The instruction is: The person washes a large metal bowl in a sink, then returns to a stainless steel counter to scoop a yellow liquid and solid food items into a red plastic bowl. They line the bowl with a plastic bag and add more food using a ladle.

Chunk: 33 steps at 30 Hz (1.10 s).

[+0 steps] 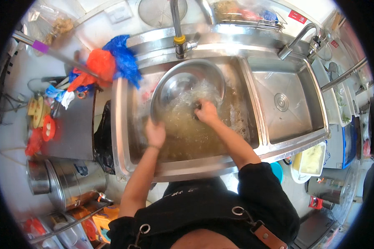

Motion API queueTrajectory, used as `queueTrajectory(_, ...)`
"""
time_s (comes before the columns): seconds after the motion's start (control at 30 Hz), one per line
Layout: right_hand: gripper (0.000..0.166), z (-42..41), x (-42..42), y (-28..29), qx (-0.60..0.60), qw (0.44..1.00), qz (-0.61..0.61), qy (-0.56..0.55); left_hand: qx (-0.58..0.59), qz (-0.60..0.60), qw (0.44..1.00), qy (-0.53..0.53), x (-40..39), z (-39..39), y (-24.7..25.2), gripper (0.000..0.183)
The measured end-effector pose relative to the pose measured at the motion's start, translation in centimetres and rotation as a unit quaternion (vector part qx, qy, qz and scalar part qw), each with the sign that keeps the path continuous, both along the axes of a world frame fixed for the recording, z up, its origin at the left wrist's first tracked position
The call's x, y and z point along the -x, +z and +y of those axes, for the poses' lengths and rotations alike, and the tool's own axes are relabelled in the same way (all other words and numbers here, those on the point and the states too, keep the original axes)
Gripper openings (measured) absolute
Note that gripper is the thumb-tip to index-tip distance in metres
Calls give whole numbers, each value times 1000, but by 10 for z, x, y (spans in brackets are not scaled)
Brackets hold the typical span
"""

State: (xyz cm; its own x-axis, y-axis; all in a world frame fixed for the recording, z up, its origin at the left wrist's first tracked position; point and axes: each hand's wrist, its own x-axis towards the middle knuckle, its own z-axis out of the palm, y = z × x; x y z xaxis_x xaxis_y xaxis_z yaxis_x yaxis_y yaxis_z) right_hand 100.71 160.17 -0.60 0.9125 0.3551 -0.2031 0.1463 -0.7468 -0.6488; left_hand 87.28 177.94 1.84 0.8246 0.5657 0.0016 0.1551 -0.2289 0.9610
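A large round stainless steel basin (190,67) lies tilted in the left sink compartment, its lower side in cloudy, yellowish water (187,140). My left hand (155,132) is closed on the basin's rim at its lower left. Inside the basin, my right hand (206,111) grips a small dark object (197,109), too blurred to name. Water splashes and bubbles just above that hand. Foam floats on the water to the basin's right.
A steel faucet (180,49) stands behind the basin. The right sink compartment (286,93) has a round drain. Blue and red plastic bags (121,59) hang over the sink's left corner. A steel divider (255,105) separates the compartments.
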Motion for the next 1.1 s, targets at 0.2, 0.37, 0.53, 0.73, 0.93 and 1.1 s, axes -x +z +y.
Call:
queueTrajectory(0.2, 34, 59, 16, -3, -126, 991, -13, 48, 1, 2, 998, 64, -4, -15, -8, 32)
queueTrajectory(0.37, 31, 72, 36, 3, -87, 977, 21, 194, -90, -33, 995, 37, -5, -6, 7, 42)
queueTrajectory(0.53, 40, 12, 21, 24, 156, 964, 63, 207, -185, -8, 982, -30, -1, 12, 61, 64)
queueTrajectory(0.73, 43, -70, -21, 1, 152, 984, 31, 89, -235, -127, 960, -88, -18, 35, 99, 68)
queueTrajectory(0.93, 39, -115, -36, 26, -306, 931, 136, -148, -361, -194, 906, -107, -27, 45, 110, 49)
queueTrajectory(1.1, 40, -45, 8, 131, -446, 878, 139, 99, -426, -252, 863, -103, -33, 25, 104, 30)
